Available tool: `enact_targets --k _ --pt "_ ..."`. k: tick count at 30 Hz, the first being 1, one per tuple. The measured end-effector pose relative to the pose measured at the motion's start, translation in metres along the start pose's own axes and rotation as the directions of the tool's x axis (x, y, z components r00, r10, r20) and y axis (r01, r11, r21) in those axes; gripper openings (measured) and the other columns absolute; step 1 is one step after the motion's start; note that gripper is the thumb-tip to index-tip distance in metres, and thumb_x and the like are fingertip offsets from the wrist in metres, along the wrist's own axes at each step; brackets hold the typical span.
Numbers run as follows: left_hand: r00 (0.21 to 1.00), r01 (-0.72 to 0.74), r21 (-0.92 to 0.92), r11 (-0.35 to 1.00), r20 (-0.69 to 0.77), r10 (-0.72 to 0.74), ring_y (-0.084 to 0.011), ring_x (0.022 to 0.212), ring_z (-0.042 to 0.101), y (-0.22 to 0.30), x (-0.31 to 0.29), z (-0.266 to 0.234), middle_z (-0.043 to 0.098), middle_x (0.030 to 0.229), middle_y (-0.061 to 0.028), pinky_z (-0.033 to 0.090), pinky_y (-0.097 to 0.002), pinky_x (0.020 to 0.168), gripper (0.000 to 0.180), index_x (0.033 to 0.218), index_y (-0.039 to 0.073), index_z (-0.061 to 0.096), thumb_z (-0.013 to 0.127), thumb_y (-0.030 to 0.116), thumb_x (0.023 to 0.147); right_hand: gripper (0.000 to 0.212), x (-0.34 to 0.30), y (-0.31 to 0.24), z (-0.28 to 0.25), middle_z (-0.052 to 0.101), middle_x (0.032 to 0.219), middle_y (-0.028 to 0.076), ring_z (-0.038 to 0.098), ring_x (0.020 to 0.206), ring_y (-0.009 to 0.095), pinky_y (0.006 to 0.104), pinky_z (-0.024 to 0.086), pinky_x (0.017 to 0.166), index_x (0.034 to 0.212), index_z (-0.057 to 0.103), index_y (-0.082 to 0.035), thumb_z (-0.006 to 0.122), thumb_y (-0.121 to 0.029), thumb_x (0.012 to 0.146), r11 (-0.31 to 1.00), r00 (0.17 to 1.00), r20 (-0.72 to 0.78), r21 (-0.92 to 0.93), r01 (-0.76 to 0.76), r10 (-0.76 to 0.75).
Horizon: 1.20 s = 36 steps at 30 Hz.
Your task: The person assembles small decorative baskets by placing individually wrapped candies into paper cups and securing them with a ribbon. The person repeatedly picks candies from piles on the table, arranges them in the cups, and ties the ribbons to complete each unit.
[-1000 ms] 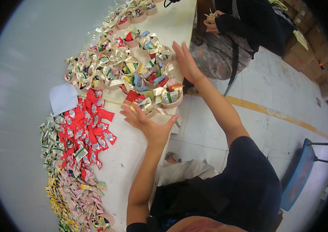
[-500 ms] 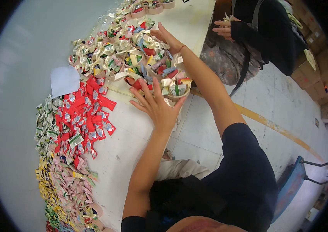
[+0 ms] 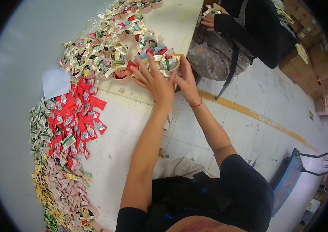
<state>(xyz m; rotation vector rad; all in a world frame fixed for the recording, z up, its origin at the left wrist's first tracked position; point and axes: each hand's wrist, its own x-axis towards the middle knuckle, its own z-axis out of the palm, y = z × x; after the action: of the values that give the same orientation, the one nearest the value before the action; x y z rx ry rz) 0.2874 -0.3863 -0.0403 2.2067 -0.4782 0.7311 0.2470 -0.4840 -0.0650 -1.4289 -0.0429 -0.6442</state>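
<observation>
At the far left, green-and-white packets (image 3: 38, 127) lie heaped beside a white sheet of paper (image 3: 56, 84) and a pile of red packets (image 3: 75, 120). Further right, ribboned round boxes (image 3: 106, 63) crowd the table. The left hand (image 3: 160, 88) spreads its fingers wide at the near end of this cluster. A filled round box (image 3: 170, 63) sits between both hands, near the table's edge. The right hand (image 3: 187, 82), fingers together and thumb apart, flanks its right side; whether it grips cannot be told. Beyond, a co-worker (image 3: 260, 31) sits.
</observation>
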Motion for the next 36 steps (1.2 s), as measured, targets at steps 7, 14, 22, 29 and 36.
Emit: enact_targets --k 7,14,22,29,36 --pt "0.966 -0.196 -0.114 0.974 0.146 0.212 -0.0485 0.148 0.0 -0.017 -0.025 -0.078 0.006 0.163 -0.0218 0.001 -0.0644 0.116 0.116 0.157 0.012 0.016 0.087 0.021 0.066 0.081 0.074 0.026 -0.016 0.016 0.162 0.022 0.018 0.15 0.029 0.0355 0.017 0.12 0.155 0.014 0.004 0.054 -0.03 0.094 0.923 0.98 0.042 0.332 -0.197 0.194" --pt "0.973 0.215 -0.294 0.931 0.145 -0.179 -0.0506 0.147 -0.004 -0.035 -0.025 -0.049 -0.004 0.159 -0.0322 0.005 -0.0577 0.119 0.125 0.155 0.002 0.0 0.088 0.025 0.07 0.096 0.174 0.051 -0.012 0.012 0.165 0.012 0.013 0.152 0.022 0.0348 0.01 0.122 0.155 0.016 0.002 0.03 -0.072 0.096 0.845 0.849 0.361 0.23 -0.483 0.387" --pt "0.999 -0.008 -0.027 1.0 -0.036 0.007 -0.0474 0.149 -0.003 -0.011 -0.018 -0.019 0.001 0.163 -0.024 0.001 -0.0653 0.115 0.114 0.157 0.013 0.012 0.084 0.023 0.07 0.111 0.237 0.095 0.011 0.019 0.163 0.01 0.027 0.145 0.026 0.0387 0.02 0.118 0.156 0.015 0.0 0.026 -0.085 0.086 0.801 0.654 0.584 0.01 -0.598 0.481" --pt "0.981 -0.177 0.047 0.983 0.091 0.173 -0.043 0.15 0.004 -0.025 -0.008 -0.019 0.02 0.163 -0.0136 0.0 -0.0666 0.114 0.085 0.151 0.017 0.038 0.074 0.014 0.074 0.104 0.264 0.1 0.034 0.014 0.164 0.017 0.006 0.152 0.023 0.0381 0.002 0.122 0.155 0.009 0.003 0.033 -0.076 0.092 0.813 0.9 0.226 0.388 -0.434 0.373" --pt "0.959 -0.277 0.252 0.927 0.134 0.25 -0.0444 0.148 0.016 -0.021 0.0 -0.006 0.027 0.16 -0.0141 0.007 -0.0666 0.114 0.076 0.149 0.021 0.043 0.069 0.01 0.078 0.095 0.277 0.089 0.031 0.015 0.164 0.014 0.004 0.153 0.021 0.0371 -0.004 0.122 0.154 0.021 0.003 0.023 -0.072 0.096 0.91 0.73 0.612 0.039 -0.413 0.305"
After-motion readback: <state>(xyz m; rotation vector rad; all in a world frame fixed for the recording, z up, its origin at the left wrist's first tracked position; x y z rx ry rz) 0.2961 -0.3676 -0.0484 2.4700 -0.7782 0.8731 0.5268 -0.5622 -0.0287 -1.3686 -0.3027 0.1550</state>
